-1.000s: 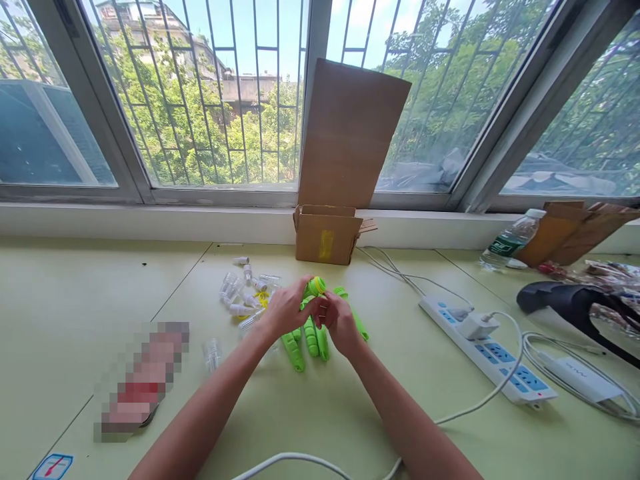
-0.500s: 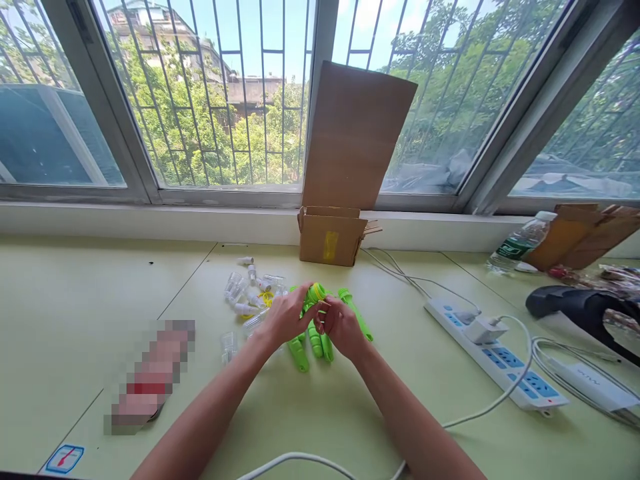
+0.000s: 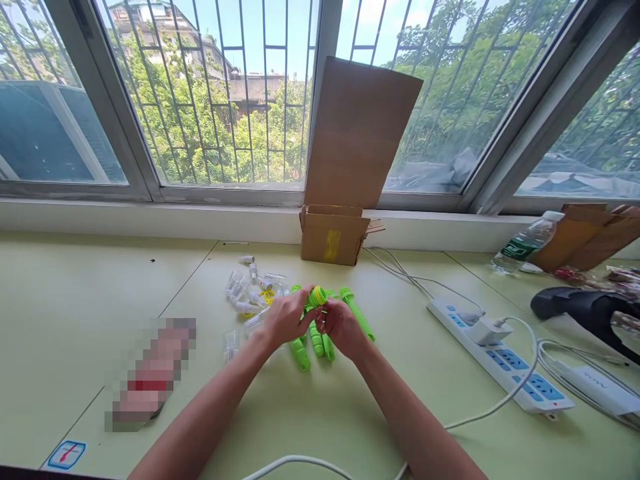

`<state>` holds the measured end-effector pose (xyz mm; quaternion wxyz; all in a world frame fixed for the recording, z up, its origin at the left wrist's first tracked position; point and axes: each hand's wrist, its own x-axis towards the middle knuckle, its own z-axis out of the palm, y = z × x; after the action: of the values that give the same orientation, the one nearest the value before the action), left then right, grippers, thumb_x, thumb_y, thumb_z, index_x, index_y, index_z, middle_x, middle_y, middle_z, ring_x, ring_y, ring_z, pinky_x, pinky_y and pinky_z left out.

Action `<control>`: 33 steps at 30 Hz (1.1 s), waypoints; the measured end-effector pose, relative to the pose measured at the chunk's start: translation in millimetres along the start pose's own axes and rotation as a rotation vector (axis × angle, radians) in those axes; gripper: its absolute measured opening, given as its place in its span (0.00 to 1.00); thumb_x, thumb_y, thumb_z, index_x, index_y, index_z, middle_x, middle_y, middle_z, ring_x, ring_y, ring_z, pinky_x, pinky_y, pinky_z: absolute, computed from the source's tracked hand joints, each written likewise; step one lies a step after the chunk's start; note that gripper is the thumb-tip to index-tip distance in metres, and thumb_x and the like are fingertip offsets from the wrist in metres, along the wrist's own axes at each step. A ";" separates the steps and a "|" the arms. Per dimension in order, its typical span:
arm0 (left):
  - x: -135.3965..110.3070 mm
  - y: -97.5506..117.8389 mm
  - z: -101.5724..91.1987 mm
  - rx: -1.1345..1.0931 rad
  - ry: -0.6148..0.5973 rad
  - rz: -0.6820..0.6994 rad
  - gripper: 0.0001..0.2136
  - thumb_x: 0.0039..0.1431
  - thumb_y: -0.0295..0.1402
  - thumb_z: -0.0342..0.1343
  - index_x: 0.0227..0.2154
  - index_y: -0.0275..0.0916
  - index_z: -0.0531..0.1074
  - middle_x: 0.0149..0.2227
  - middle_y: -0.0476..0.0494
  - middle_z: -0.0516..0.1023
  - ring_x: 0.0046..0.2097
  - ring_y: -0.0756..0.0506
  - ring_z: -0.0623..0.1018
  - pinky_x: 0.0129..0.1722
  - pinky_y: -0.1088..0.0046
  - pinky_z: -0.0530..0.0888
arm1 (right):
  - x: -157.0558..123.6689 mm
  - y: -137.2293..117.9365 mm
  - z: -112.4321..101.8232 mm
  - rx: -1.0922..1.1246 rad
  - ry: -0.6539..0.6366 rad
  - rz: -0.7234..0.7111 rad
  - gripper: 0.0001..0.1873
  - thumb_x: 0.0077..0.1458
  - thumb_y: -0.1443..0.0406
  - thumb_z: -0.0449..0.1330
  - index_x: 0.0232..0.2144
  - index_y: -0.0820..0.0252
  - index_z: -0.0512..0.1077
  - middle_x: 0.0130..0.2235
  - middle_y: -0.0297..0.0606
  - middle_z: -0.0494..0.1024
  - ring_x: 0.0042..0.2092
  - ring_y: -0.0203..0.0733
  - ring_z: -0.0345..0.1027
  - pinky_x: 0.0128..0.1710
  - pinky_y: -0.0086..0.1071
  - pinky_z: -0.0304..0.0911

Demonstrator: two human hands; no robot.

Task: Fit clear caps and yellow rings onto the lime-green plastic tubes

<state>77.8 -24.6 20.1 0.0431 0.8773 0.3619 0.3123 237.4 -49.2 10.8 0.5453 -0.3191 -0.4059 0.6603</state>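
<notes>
My left hand [image 3: 286,319] is closed around a bright green plastic tube [image 3: 315,296] with a threaded end, held above the table. A thin yellow ring [image 3: 320,293] circles that end. Just below it, my right hand [image 3: 344,325] has its fingers pinched together; what lies between them, if anything, is hidden. Under and beside both hands are several more green tubes [image 3: 357,315]. Left of my left hand is a loose group of clear plastic cups [image 3: 235,285], white caps [image 3: 246,308] and yellow rings [image 3: 267,295].
A cardboard box [image 3: 333,240] with its flap raised stands by the window. On the right are a power strip [image 3: 500,360] with cables, a water bottle [image 3: 527,243] and a black curved object [image 3: 575,303]. A blurred-out item [image 3: 153,373] lies at left. A white cable [image 3: 300,459] crosses the front.
The yellow ring shows more fully round the tube's end, and my right fingertips have dropped slightly below it. My left hand keeps its grip. The whole view has shifted a little.
</notes>
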 end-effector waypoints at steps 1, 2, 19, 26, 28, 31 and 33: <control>0.2 0.6 -0.7 -0.002 -0.004 0.003 0.19 0.65 0.43 0.43 0.55 0.38 0.58 0.41 0.37 0.78 0.35 0.40 0.79 0.30 0.68 0.71 | -0.4 -1.1 0.2 -0.004 0.003 0.002 0.08 0.50 0.60 0.57 0.24 0.59 0.68 0.21 0.31 0.66 0.20 0.34 0.57 0.19 0.27 0.56; 0.4 1.2 -1.3 -0.005 -0.007 0.002 0.19 0.65 0.42 0.43 0.54 0.38 0.58 0.41 0.37 0.78 0.35 0.41 0.79 0.30 0.68 0.71 | -0.7 -2.1 0.4 -0.010 0.007 0.002 0.08 0.49 0.60 0.57 0.24 0.59 0.67 0.21 0.31 0.66 0.20 0.34 0.57 0.19 0.27 0.56; 5.1 14.5 -13.3 -0.323 -0.066 -0.083 0.19 0.64 0.42 0.46 0.53 0.39 0.61 0.30 0.44 0.76 0.28 0.45 0.75 0.29 0.72 0.67 | -5.3 -17.1 3.2 -0.056 -0.071 -0.031 0.05 0.50 0.64 0.55 0.28 0.58 0.68 0.22 0.30 0.67 0.20 0.33 0.60 0.18 0.27 0.58; 4.7 9.7 -6.3 -0.425 -0.075 -0.094 0.18 0.64 0.42 0.46 0.53 0.39 0.61 0.30 0.45 0.76 0.29 0.46 0.74 0.32 0.72 0.69 | -1.1 -8.1 -3.0 -0.021 -0.073 -0.034 0.06 0.50 0.63 0.55 0.26 0.59 0.68 0.19 0.30 0.69 0.18 0.34 0.62 0.17 0.27 0.59; 4.6 8.2 -3.9 -0.435 -0.076 -0.101 0.18 0.64 0.42 0.46 0.52 0.38 0.61 0.30 0.45 0.76 0.29 0.46 0.74 0.32 0.72 0.69 | -0.9 -7.0 -3.5 -0.010 -0.071 -0.038 0.06 0.51 0.63 0.56 0.25 0.60 0.68 0.19 0.31 0.70 0.18 0.34 0.62 0.17 0.26 0.60; 4.1 6.3 -0.8 -0.427 -0.079 -0.110 0.18 0.64 0.42 0.47 0.52 0.38 0.61 0.30 0.45 0.76 0.30 0.46 0.75 0.32 0.72 0.69 | -0.7 -6.2 -4.5 -0.012 -0.065 -0.037 0.07 0.51 0.64 0.56 0.25 0.61 0.69 0.19 0.31 0.71 0.18 0.33 0.63 0.17 0.26 0.61; 3.4 5.8 0.3 -0.408 -0.086 -0.111 0.18 0.64 0.42 0.47 0.52 0.38 0.61 0.30 0.45 0.76 0.29 0.46 0.75 0.32 0.72 0.69 | -0.3 -5.8 -5.9 -0.014 -0.066 -0.039 0.07 0.51 0.65 0.56 0.24 0.61 0.69 0.19 0.32 0.71 0.18 0.33 0.64 0.17 0.25 0.62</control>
<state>83.3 -26.5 23.4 0.2522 0.8416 0.3368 0.3387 245.3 -48.0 13.2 0.5420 -0.2931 -0.4346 0.6568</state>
